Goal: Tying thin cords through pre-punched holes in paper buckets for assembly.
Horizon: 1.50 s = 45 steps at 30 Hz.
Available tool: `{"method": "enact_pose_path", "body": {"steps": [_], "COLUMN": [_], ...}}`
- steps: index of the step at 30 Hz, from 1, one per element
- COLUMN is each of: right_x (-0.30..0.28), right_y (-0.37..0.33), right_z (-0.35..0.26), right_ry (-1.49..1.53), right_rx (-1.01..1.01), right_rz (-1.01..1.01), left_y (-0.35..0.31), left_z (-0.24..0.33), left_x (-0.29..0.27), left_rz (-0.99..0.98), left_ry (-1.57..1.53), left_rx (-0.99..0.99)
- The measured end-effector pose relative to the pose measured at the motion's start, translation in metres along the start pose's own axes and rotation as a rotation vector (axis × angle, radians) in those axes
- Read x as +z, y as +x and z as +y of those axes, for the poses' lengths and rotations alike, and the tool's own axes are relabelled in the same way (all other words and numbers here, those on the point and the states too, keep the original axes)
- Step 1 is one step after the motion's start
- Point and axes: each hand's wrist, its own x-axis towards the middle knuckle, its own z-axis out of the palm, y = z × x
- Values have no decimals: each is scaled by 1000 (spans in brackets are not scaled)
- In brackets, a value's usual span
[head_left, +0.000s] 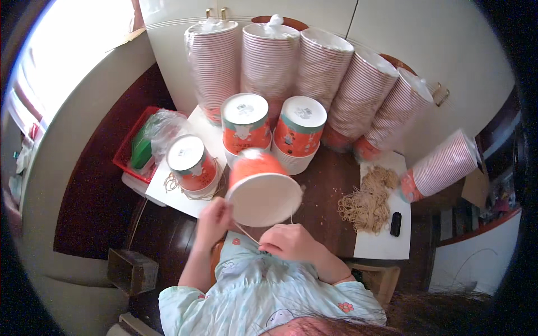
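An orange paper bucket (265,200) with a white inside hangs tilted in front of me, its open mouth toward me; its far end is blurred. At its left rim my left hand (216,219) is closed, apparently gripping the edge; its fingertips are partly hidden. My right hand (291,242) is closed below the bucket, on a thin tan cord (246,233). The cord slants from the bucket's left side to my right hand, and a short length rises to the right rim. Just beyond stand upside-down orange-and-green buckets (245,130) (302,131).
Several tall plastic-wrapped bucket stacks (269,61) line the cabinet side; another stack (443,165) leans at right. A tan cord bundle (370,196) and a black object (396,224) lie on a white board (381,246). At left are another upside-down bucket (192,162) and a red basket (126,151).
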Motion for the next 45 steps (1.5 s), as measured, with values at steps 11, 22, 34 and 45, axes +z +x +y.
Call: {"method": "enact_pose_path", "body": {"steps": [11,22,34,45], "right_x": [82,160,186,182], "right_y": [115,128,108,76], "right_z": [49,100,128,126], "right_ry": [-394,-391,-204,-183], "right_rx": [-142,-113,21,22], "right_rz": [-216,-316,-520,-541], "left_y": [66,88,57,83], "left_z": [-62,-172,-198,-97], "left_x": [-101,-95,-97,-74], "left_rz": [834,756,530,372], "left_ry": [588,780,708,958], "left_rx": [422,241,84,331]}}
